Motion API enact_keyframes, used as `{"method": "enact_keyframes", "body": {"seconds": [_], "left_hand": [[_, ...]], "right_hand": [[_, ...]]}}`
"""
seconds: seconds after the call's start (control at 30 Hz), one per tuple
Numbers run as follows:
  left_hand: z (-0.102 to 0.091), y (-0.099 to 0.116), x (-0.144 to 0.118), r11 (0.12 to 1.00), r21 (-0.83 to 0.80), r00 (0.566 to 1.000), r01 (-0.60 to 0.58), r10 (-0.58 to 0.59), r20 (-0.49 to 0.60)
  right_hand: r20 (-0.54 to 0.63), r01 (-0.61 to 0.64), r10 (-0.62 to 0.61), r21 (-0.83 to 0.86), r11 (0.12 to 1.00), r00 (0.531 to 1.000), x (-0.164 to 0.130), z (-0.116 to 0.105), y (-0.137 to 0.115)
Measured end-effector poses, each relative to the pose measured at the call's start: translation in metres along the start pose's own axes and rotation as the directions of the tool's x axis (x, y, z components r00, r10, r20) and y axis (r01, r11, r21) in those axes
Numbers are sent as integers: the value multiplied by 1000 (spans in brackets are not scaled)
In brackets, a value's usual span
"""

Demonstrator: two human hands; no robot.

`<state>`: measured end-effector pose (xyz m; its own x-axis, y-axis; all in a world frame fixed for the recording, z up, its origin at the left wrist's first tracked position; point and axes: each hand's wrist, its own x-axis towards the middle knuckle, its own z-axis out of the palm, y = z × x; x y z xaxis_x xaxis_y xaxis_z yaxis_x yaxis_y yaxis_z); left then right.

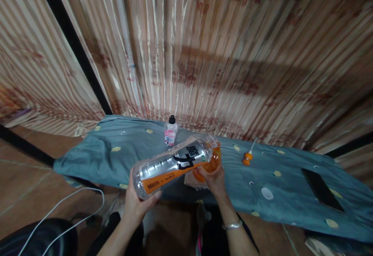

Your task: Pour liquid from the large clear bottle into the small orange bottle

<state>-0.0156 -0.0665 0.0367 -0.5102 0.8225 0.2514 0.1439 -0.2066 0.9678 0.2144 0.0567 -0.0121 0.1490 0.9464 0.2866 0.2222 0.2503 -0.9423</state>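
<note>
My left hand (142, 199) is wrapped round the base of a large clear plastic bottle (175, 162) with an orange and silver label. The bottle lies tilted, its neck toward the right. My right hand (214, 178) grips a small translucent orange bottle (214, 159) close to the neck of the clear one; whether the two mouths touch, I cannot tell. Below the orange bottle lies a folded pale cloth (192, 181). An orange spray head (247, 158) with a pale tube rests to the right on the teal sheet (140, 143).
A small clear bottle (170, 133) with a pink label and black cap stands behind the large bottle. Toward the right are a white round disc (267, 193) and a dark phone (322, 189). Striped curtains (204, 73) hang behind; a white cable (67, 198) loops at lower left.
</note>
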Motion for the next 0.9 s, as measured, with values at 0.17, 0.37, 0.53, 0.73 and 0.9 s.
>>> {"method": "enact_keyframes", "body": {"seconds": [0.17,0.37,0.53,0.73,0.9], "left_hand": [[0,0,7,999,-5,999,37,-37,2],[-1,2,11,1000,-15,999,-2,3,36],[7,11,7,999,-32,1000,2,-3,-8],[4,14,7,999,-33,1000,-12,11,-16],[3,15,5,999,-47,1000,2,-3,-15]], "right_hand": [[14,-97,96,90,991,995,1,0,0],[-48,-87,93,120,989,994,1,2,-3],[-37,-109,113,94,990,993,2,3,-5],[-6,-95,96,120,988,995,1,2,-7],[4,-58,58,73,996,998,2,1,-6]]}}
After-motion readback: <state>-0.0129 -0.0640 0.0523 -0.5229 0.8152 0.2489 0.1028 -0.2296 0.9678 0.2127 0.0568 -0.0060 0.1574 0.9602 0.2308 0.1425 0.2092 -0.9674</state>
